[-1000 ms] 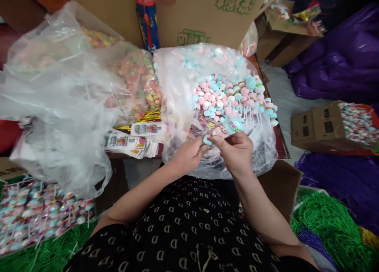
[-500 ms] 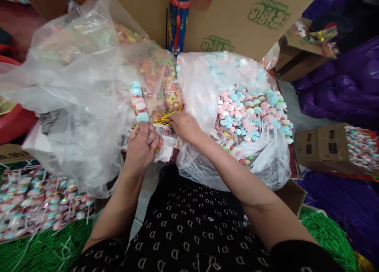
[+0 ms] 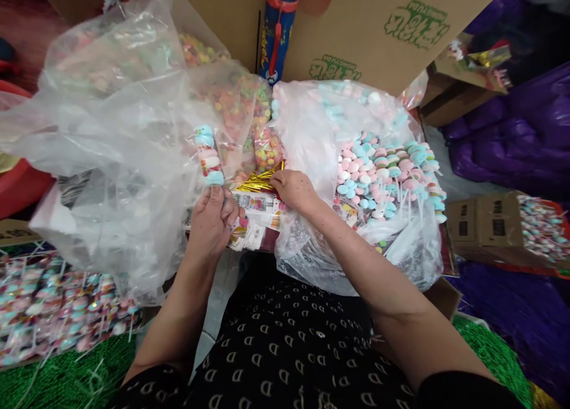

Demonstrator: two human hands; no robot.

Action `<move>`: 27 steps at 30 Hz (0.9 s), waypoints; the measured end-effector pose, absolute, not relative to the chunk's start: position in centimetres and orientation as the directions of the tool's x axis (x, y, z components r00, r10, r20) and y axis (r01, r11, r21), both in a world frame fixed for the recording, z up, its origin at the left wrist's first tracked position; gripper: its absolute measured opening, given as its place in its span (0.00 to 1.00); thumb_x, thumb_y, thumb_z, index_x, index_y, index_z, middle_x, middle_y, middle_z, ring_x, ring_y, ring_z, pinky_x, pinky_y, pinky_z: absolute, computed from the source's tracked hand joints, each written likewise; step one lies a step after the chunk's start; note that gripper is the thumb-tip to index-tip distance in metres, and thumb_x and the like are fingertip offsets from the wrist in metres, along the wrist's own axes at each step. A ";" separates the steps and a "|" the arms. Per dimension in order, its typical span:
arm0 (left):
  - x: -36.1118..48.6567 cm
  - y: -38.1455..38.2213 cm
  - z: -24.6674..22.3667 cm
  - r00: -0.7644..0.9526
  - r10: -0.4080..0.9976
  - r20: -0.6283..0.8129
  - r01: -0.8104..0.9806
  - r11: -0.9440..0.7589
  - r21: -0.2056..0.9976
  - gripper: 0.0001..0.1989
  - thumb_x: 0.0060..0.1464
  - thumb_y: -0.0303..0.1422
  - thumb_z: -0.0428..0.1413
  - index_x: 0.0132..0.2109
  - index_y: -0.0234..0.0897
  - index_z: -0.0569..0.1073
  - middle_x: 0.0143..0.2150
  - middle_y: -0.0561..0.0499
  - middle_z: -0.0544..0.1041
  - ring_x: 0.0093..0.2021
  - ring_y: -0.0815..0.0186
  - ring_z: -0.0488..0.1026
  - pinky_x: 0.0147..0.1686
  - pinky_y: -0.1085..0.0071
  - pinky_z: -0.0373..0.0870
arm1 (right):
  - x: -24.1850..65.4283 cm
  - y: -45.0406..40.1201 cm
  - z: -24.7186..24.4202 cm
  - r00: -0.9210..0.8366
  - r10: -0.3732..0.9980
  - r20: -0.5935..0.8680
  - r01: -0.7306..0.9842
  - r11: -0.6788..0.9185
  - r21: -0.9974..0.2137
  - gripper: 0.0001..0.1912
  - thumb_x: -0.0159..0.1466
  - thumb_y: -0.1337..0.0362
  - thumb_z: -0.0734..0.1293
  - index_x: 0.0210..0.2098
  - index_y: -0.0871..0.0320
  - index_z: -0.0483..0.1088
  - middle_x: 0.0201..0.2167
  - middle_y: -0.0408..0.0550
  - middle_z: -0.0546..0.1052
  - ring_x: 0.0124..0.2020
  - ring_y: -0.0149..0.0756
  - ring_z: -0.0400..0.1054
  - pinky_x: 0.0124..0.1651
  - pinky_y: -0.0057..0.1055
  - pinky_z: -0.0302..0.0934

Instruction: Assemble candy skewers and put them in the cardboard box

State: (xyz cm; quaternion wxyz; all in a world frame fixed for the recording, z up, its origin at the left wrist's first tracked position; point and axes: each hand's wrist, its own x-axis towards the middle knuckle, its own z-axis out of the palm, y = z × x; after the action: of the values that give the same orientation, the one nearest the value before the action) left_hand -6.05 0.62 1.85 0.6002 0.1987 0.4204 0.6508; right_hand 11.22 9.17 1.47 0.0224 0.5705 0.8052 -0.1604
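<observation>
My left hand is closed around the lower end of a marshmallow lollipop. Blue, white and pink marshmallows are stacked in its clear wrapper, which stands upright above my thumb. Beside it lies a pile of gold twist ties. The fingers of my right hand pinch at the right end of this pile, with a gold tie showing at the fingertips. Printed plastic wrappers lie just below the ties, between my hands.
Left stands a big clear bag of ring-shaped candies. On the right, an open bag holds pink and blue marshmallow lollipops. A cardboard box and blue tube stand behind. Wrapped lollipops fill a box at lower left.
My right hand has drawn slightly right along the gold twist ties, uncovering more of the pile and the wrappers. The left hand keeps the lollipop in place. The view has shifted a little.
</observation>
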 end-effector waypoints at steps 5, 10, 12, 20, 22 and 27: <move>-6.0 0.5 1.8 -0.176 0.954 -0.241 -0.603 0.088 0.793 0.18 0.61 0.43 0.64 0.29 0.37 0.72 0.15 0.63 0.56 0.14 0.75 0.54 0.22 0.74 0.70 | 12.3 9.1 1.6 -0.282 0.946 -0.160 0.909 0.210 -0.359 0.15 0.73 0.64 0.61 0.46 0.57 0.80 0.42 0.51 0.86 0.44 0.43 0.78 0.45 0.32 0.64; -5.7 0.6 1.8 -0.139 0.968 -0.209 -0.600 0.085 0.796 0.18 0.61 0.43 0.65 0.30 0.37 0.72 0.16 0.62 0.57 0.14 0.75 0.56 0.23 0.74 0.71 | 13.1 9.0 0.7 -0.240 0.963 -0.126 0.835 0.138 -0.533 0.13 0.71 0.66 0.62 0.38 0.55 0.80 0.32 0.45 0.84 0.34 0.37 0.78 0.39 0.29 0.65; -5.6 0.6 1.9 -0.145 0.968 -0.205 -0.594 0.081 0.800 0.17 0.61 0.43 0.64 0.30 0.37 0.72 0.16 0.63 0.57 0.14 0.75 0.56 0.23 0.74 0.70 | 13.2 9.0 0.2 -0.211 0.969 -0.127 0.812 0.102 -0.575 0.13 0.71 0.65 0.63 0.35 0.55 0.79 0.30 0.45 0.83 0.32 0.37 0.78 0.38 0.28 0.65; -5.2 0.5 2.0 -0.135 0.968 -0.211 -0.582 0.094 0.808 0.20 0.59 0.46 0.66 0.31 0.36 0.70 0.15 0.64 0.57 0.14 0.77 0.56 0.23 0.75 0.70 | 13.7 8.7 0.2 -0.133 0.988 -0.076 0.713 0.042 -0.700 0.10 0.69 0.66 0.62 0.34 0.56 0.74 0.33 0.47 0.83 0.33 0.36 0.78 0.41 0.30 0.68; -5.0 0.6 2.0 -0.127 0.963 -0.238 -0.577 0.124 0.807 0.21 0.58 0.47 0.66 0.32 0.37 0.69 0.15 0.65 0.57 0.14 0.77 0.55 0.22 0.76 0.69 | 13.9 8.3 0.8 -0.123 0.991 -0.057 0.640 0.035 -0.767 0.09 0.69 0.65 0.62 0.35 0.56 0.73 0.31 0.45 0.82 0.31 0.35 0.76 0.40 0.30 0.68; -3.9 1.2 2.1 -0.075 0.961 -0.266 -0.521 0.190 0.832 0.22 0.52 0.47 0.69 0.33 0.38 0.68 0.17 0.65 0.59 0.14 0.77 0.55 0.16 0.78 0.62 | 13.8 6.4 2.8 -0.218 0.976 0.004 0.376 0.087 -0.923 0.10 0.70 0.58 0.62 0.35 0.54 0.69 0.20 0.37 0.72 0.22 0.30 0.67 0.32 0.27 0.65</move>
State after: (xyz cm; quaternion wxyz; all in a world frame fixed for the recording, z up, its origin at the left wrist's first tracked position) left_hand -3.87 1.23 2.14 0.6327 0.2494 0.4411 0.5857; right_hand 13.81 6.39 2.78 -0.3478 0.5196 0.6502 -0.4316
